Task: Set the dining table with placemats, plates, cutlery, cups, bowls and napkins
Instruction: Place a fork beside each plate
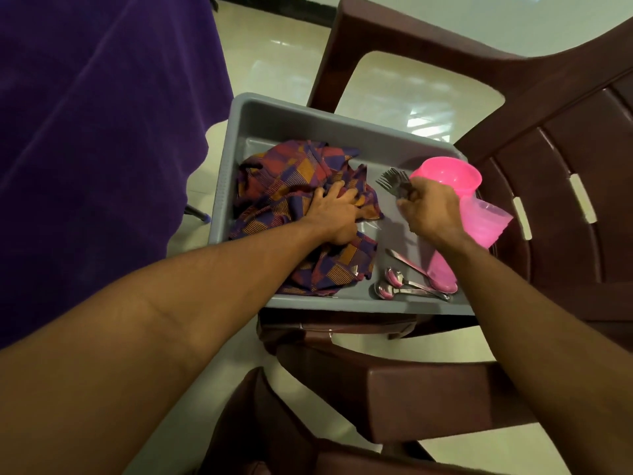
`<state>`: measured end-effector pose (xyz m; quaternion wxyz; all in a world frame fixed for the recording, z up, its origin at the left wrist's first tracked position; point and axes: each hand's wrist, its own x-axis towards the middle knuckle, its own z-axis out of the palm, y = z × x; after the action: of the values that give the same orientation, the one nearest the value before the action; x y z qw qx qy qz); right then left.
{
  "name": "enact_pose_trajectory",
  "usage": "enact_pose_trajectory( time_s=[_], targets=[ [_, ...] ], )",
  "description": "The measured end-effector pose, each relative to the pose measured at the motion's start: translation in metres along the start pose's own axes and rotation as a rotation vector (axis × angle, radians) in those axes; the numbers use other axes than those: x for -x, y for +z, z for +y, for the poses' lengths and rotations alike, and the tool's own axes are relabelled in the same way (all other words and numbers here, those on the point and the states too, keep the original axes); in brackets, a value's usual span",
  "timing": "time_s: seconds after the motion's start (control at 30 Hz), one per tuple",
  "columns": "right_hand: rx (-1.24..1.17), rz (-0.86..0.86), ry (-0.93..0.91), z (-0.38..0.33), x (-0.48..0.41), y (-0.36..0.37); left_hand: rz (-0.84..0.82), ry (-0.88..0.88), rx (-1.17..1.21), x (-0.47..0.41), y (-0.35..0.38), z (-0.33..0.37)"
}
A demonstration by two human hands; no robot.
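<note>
A grey plastic tub [274, 114] rests on a brown chair. Crumpled patterned cloth [291, 173] in purple, red and orange fills its left half, and my left hand [337, 214] presses down on it with fingers gripping the fabric. My right hand [430, 209] is closed around a bundle of forks [392, 181], tines pointing up and away. A pink bowl [448, 176] and pink cups [483, 221] lie at the tub's right side, partly behind my right hand. Spoons [394, 286] and a knife handle lie at the tub's near right corner.
The tub sits on the seat of a brown plastic chair [565, 149]. A table draped in purple cloth [85, 114] stands to the left. A second brown chair [394, 389] is close below. Glossy cream floor tiles show between them.
</note>
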<state>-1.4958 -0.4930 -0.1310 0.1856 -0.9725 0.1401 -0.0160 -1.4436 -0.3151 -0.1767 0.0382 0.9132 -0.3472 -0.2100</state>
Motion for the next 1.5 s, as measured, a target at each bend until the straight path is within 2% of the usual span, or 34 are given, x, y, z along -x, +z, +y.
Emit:
enact_pose_trajectory(
  time_s=[0.07,0.1,0.2,0.27,0.33,0.4,0.47,0.5,0.6,0.7,0.93,1.07,1.23,1.4,1.5],
  targets=[
    [-0.108,0.003,-0.008,-0.014,0.01,-0.013,-0.047,0.013,0.101,0.005,-0.004,0.001],
    [-0.172,0.009,0.003,-0.021,0.015,-0.019,-0.005,0.015,0.175,0.008,-0.004,0.001],
    [-0.37,0.026,0.062,-0.039,0.03,-0.04,0.261,0.005,0.416,0.031,-0.012,0.006],
    [-0.499,0.029,0.113,-0.048,0.04,-0.054,0.338,0.003,0.632,0.049,-0.028,0.011],
    [-0.63,0.01,0.157,-0.06,0.054,-0.072,0.365,-0.026,0.866,0.069,-0.056,0.022],
    [-0.814,-0.072,0.165,-0.075,0.071,-0.087,0.378,-0.101,1.203,0.091,-0.088,0.033],
    [-0.952,-0.125,0.127,-0.097,0.093,-0.104,0.32,-0.105,1.516,0.12,-0.116,0.047],
    [-1.017,-0.136,0.115,-0.107,0.105,-0.112,0.294,-0.086,1.563,0.135,-0.128,0.057],
    [-1.168,-0.167,0.123,-0.136,0.142,-0.133,0.364,-0.086,1.528,0.188,-0.146,0.085],
    [-1.238,-0.183,0.143,-0.162,0.184,-0.156,0.397,-0.15,1.598,0.241,-0.158,0.106],
    [-1.142,-0.301,0.093,-0.214,0.294,-0.195,0.422,-0.266,1.632,0.384,-0.17,0.137],
    [-1.04,-0.359,0.042,-0.244,0.346,-0.211,0.406,-0.362,1.742,0.451,-0.167,0.138],
    [-1.058,-0.292,0.125,-0.294,0.4,-0.214,0.479,-0.528,1.85,0.521,-0.173,0.13],
    [-1.108,-0.208,0.132,-0.349,0.441,-0.218,0.581,-0.55,1.928,0.58,-0.185,0.11],
    [-1.137,-0.136,0.169,-0.378,0.46,-0.217,0.599,-0.503,2.007,0.616,-0.19,0.09]
  ],
)
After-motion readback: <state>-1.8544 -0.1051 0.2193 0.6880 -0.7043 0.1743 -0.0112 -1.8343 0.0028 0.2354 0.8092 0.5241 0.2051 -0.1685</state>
